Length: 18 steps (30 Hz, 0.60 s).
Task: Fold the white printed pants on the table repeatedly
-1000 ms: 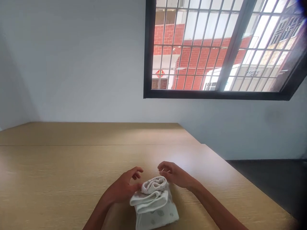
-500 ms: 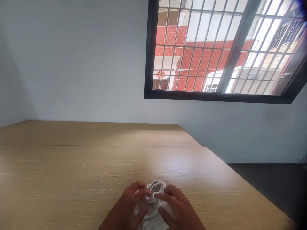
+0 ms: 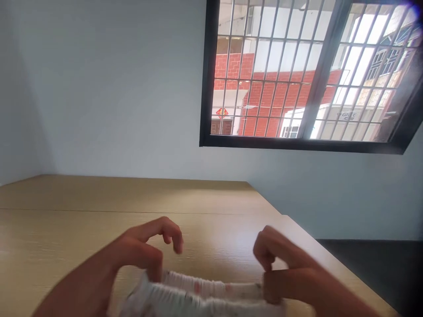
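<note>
A white sock (image 3: 205,293) with small spots and a ribbed cuff is stretched wide between my two hands, just above the wooden table (image 3: 82,237). My left hand (image 3: 142,253) pinches the cuff's left end, thumb under and fingers curled over. My right hand (image 3: 280,268) grips the right end in a closed fist. The lower part of the sock runs out of the picture at the bottom edge. Both hands are blurred by motion.
The light wooden table reaches to a white wall. Its right edge (image 3: 297,229) drops off to a dark floor (image 3: 373,268). A black-framed barred window (image 3: 307,75) sits high on the wall at the right.
My hands were together on the bundled sock; now they have pulled apart and risen, stretching the cuff wide between them. The camera has tipped slightly upward.
</note>
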Each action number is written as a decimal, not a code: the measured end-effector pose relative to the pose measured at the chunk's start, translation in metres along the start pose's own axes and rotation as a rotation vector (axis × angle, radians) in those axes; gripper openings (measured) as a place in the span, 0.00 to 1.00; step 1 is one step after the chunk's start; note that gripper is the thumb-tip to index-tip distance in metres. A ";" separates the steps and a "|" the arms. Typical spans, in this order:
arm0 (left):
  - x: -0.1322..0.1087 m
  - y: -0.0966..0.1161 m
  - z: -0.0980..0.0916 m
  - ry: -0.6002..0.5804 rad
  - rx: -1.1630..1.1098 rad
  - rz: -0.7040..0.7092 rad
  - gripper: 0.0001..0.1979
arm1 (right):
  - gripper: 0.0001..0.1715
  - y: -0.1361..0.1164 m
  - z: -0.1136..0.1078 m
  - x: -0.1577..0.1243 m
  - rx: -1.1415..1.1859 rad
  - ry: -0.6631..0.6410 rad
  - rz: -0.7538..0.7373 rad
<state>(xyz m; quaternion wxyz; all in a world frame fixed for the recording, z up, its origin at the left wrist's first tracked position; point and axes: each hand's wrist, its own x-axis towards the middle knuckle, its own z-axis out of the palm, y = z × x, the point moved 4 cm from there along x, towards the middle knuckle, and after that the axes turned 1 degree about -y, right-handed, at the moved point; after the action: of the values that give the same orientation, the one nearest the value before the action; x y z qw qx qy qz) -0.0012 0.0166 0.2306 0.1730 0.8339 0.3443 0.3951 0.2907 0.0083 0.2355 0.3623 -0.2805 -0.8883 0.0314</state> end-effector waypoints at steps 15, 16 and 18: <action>0.061 -0.119 0.123 -0.065 0.246 -0.343 0.28 | 0.24 0.213 0.104 0.034 -0.178 -0.315 0.245; 0.045 -0.112 0.154 -0.101 0.239 -0.361 0.25 | 0.25 0.213 0.115 0.033 -0.195 -0.343 0.205; 0.016 -0.107 0.215 -0.303 0.321 -0.612 0.21 | 0.31 0.210 0.134 0.041 -0.219 -0.452 0.095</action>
<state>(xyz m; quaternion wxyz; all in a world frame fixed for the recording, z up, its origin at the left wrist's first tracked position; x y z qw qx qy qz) 0.1265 0.0994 0.0439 0.1992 0.7579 0.6055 0.1385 0.2783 0.2259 0.1079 0.1199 -0.3453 -0.9307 0.0138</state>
